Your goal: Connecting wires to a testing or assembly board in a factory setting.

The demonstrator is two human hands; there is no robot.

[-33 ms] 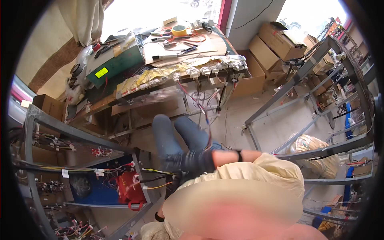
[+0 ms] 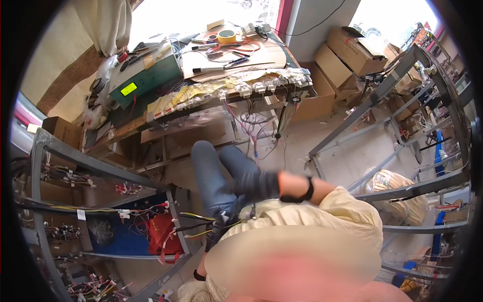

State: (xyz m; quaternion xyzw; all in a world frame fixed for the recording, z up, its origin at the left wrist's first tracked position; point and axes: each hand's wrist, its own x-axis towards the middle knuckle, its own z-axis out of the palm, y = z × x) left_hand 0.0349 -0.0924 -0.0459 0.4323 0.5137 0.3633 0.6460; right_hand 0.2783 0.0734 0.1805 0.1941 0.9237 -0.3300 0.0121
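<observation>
My left hand (image 2: 217, 230), in a dark glove, is low at the centre, beside my thigh. Its fingers are closed on a bundle of wires (image 2: 198, 217), whose yellow and black strands stick out to the left. Over my lap, my right hand (image 2: 246, 186) is in a dark glove and smeared by motion, so its fingers cannot be made out. A dark cable end (image 2: 253, 210) shows just below it. Thin wires (image 2: 255, 146) hang from the workbench edge down toward my right hand.
Ahead stands a workbench (image 2: 126, 132) with a row of white connectors (image 2: 244, 90), a green tester (image 2: 151, 80), markers and yellow tape (image 2: 226, 36). Metal frames draped with wires stand at left (image 2: 95, 158) and right (image 2: 370, 103). Cardboard boxes (image 2: 354, 50) are at the back right.
My right hand has moved up and slightly right over my lap. The yellow wire ends at my left hand have shifted, and the dark cable end now shows between my hands.
</observation>
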